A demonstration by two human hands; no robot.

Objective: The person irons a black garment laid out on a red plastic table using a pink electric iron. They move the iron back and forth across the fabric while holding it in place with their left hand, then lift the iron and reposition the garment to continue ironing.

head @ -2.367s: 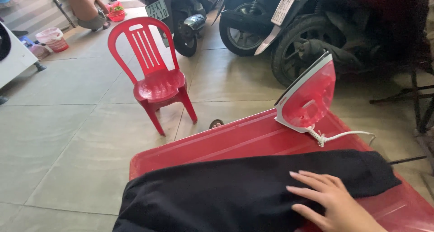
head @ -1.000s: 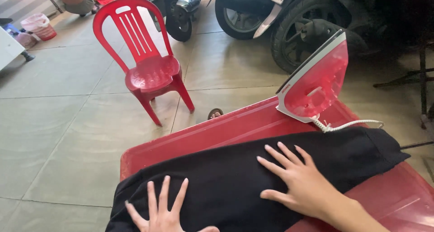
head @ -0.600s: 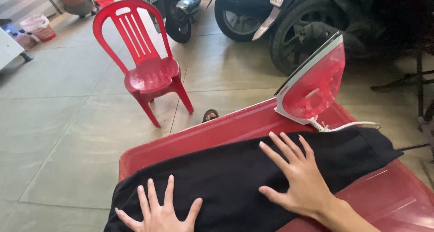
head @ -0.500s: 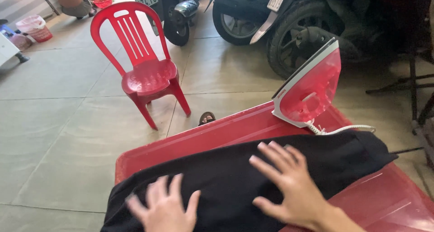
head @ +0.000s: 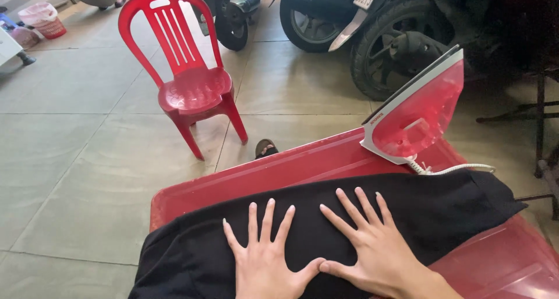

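Black garment (head: 407, 211) lies across the red board (head: 303, 168). Left hand (head: 265, 264) and right hand (head: 367, 246) pressed flat on it, fingers spread, thumbs touching: smoothing step. Iron (head: 416, 110) stands upright at the far edge; next move probably calls for reaching it.

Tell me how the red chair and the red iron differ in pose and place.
The red chair stands on the tiled floor on its four legs; the red iron stands tilted on its heel on the red board. The chair is opaque plastic; the iron's body is see-through red, with a white cord. Both are red and untouched.
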